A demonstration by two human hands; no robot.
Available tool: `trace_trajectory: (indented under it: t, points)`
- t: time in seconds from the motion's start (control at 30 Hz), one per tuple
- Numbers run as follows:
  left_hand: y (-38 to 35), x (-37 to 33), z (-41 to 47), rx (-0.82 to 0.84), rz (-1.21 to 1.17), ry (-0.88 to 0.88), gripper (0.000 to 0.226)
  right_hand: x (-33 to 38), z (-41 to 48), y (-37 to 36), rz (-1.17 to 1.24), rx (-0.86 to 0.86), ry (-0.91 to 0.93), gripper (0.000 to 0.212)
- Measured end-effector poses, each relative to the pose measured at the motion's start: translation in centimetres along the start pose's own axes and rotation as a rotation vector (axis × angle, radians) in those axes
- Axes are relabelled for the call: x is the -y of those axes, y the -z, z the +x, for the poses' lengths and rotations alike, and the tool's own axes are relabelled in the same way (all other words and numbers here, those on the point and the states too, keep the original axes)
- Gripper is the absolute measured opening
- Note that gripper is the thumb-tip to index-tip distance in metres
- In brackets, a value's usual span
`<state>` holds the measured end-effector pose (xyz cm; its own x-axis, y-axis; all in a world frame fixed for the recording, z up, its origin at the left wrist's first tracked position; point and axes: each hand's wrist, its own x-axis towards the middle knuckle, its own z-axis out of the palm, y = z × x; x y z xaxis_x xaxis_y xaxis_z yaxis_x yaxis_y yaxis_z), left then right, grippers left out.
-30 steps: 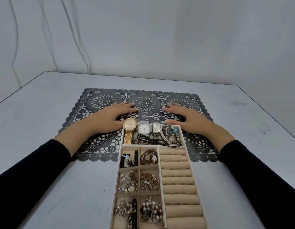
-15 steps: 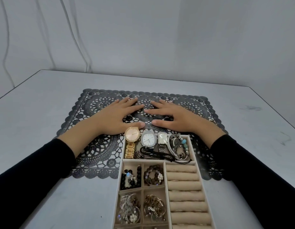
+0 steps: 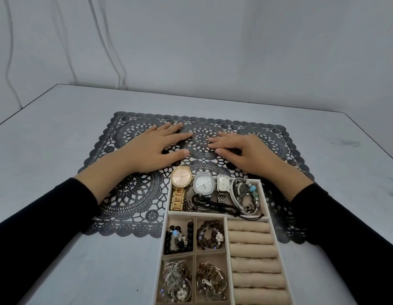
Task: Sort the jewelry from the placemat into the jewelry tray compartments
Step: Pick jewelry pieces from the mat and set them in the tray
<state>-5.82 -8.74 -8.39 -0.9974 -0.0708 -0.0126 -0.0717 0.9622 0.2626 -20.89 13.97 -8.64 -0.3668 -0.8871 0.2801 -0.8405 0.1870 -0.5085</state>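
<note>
Left hand (image 3: 147,150) and right hand (image 3: 246,156) are lying flat on the placemat (image 3: 134,194) — at eleven and one o'clock from the jewelry tray (image 3: 195,213) — fingers (image 3: 182,136) spread wide, holding nothing.

Left hand (image 3: 150,150), right hand (image 3: 246,154) palm-down, fingers spread flat, tips nearly meeting

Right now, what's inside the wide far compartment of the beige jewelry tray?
A gold watch, a large silver watch, a small silver watch, beaded bracelets, a black cord; anything beneath is hidden.
</note>
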Motion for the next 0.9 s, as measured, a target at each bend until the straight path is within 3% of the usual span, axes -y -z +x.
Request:
trace_trajectory:
  t: [0.2, 0.7, 0.9]
  points:
    - [0.2, -0.5, 0.2, 0.000, -0.174, -0.129, 0.052, -0.1, 0.1, 0.0, 0.044, -0.026, -0.006, 0.024]
    - [-0.3, -3.3, 2.3, 0.111, -0.056, -0.237, 0.076, -1.2, -1.2, 1.0, -0.040, 0.049, -0.116, 0.035]
    - [-0.2, -3.4, 2.0, 0.025, -0.213, -0.221, 0.059, -1.2, -1.2, 1.0, 0.007, 0.029, -0.126, 0.034]
